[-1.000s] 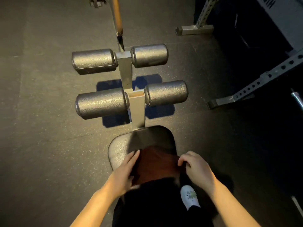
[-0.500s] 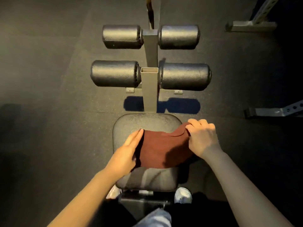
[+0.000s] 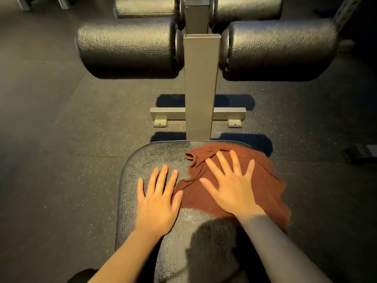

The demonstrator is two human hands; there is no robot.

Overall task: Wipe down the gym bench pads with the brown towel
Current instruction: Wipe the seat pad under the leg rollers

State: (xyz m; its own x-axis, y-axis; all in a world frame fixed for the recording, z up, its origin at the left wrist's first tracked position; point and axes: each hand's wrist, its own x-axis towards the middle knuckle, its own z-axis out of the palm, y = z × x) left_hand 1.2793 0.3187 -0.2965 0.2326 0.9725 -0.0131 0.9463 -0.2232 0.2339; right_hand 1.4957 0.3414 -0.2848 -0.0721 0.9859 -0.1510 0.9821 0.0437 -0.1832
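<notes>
1. While the brown towel point(image 3: 234, 180) lies bunched on the far right part of the seat pad point(image 3: 155, 158), spilling over the pad's right edge, the left half of the pad is bare.
2. Right hand point(image 3: 230, 186): flat on the towel, fingers straight and spread, palm pressing down; released, nothing gripped.
3. Left hand point(image 3: 158, 198): flat on the bare pad just left of the towel, fingers straight. Its thumb side touches or nearly touches the towel's left edge; cannot tell which. Also released.
4. Key relation: the towel is under the right hand and to the right of the left hand. The unwiped-looking surface lies leftward and toward the near edge of the pad. The pad's long axis runs from the near edge away to the far edge, where the grey post point(image 3: 202, 84) rises.
5. Judgement: the right hand is the working one; the next stroke likely sweeps the towel left across the pad or back along the long axis. The left hand sits in that leftward path and would need to lift.
6. Four roller pads beyond the post, e.g. left roller point(image 3: 126, 50) and right roller point(image 3: 279, 50), are well apart from the towel; judged not yet wiped.
7. Risk: the overhanging part could slide off the right edge.
</notes>
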